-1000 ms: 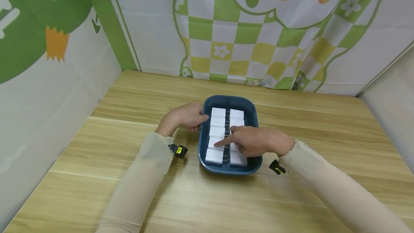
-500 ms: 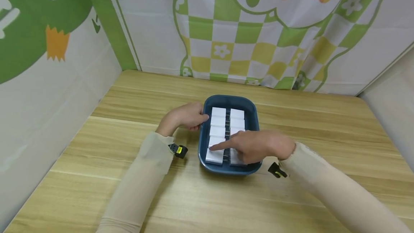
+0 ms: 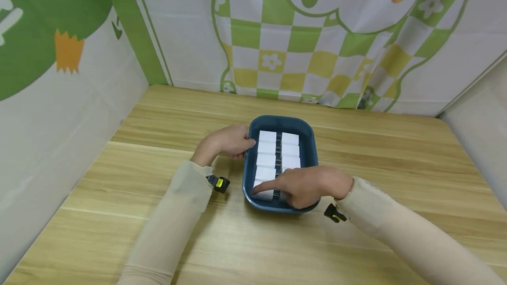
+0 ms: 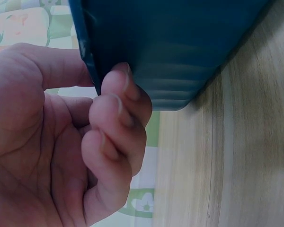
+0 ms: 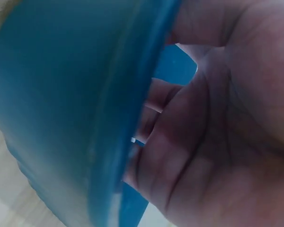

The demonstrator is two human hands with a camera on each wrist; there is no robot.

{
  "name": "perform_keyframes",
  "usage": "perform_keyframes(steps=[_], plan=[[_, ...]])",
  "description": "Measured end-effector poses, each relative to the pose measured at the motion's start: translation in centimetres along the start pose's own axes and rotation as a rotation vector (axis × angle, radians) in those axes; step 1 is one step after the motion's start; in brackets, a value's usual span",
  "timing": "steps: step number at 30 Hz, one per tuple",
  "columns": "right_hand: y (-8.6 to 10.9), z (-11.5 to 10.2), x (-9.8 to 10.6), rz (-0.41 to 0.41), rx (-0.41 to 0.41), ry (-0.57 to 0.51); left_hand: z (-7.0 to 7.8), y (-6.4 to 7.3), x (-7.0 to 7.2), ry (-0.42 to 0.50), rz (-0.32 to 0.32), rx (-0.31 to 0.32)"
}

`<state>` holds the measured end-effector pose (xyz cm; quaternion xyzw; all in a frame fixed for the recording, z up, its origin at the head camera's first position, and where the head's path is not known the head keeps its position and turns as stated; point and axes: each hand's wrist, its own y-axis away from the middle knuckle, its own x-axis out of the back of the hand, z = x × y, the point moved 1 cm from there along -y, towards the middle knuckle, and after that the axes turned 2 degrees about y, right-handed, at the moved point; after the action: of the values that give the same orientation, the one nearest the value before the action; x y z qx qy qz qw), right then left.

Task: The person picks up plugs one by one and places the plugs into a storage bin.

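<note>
A dark blue plastic tub (image 3: 283, 121) stands on the table and holds several white box-like blocks (image 3: 267, 136) in two columns. My left hand (image 3: 230, 140) grips the tub's left rim; in the left wrist view the thumb is inside the rim and the curled fingers (image 4: 114, 111) are outside the wall. My right hand (image 3: 306, 187) reaches over the tub's right side with its index finger extended. That fingertip is at the nearest block of the left column (image 3: 264, 195); whether it touches is unclear. The right hand covers the near part of the right column.
The tub is on a wood-grain table (image 3: 190, 113). Small dark pieces (image 3: 278, 149) show between the columns. A green, yellow and white patterned curtain (image 3: 301, 56) hangs behind the table. A black strap end dangles from each sleeve cuff.
My right hand has moved nearer along the tub, its index finger passing from the fourth block to the nearest block in the left column. My left hand has stayed at the rim.
</note>
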<state>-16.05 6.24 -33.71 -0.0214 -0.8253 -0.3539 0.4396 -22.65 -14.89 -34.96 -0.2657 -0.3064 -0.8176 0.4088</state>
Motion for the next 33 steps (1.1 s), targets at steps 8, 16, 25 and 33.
perform_keyframes(steps=[8,16,25,33], plan=[[-0.2,0.1,0.0,0.004,0.028,-0.017,0.1,-0.1,0.0,-0.003,0.007,0.000],[0.6,0.3,0.2,0.060,0.054,-0.005,0.2,0.1,0.0,-0.010,-0.003,0.009],[3.6,3.5,1.2,0.520,-0.007,-0.055,0.0,0.1,0.1,-0.021,0.005,0.014],[5.0,6.4,0.0,0.794,-0.400,-0.161,0.3,0.9,0.5,-0.002,-0.026,0.017]])
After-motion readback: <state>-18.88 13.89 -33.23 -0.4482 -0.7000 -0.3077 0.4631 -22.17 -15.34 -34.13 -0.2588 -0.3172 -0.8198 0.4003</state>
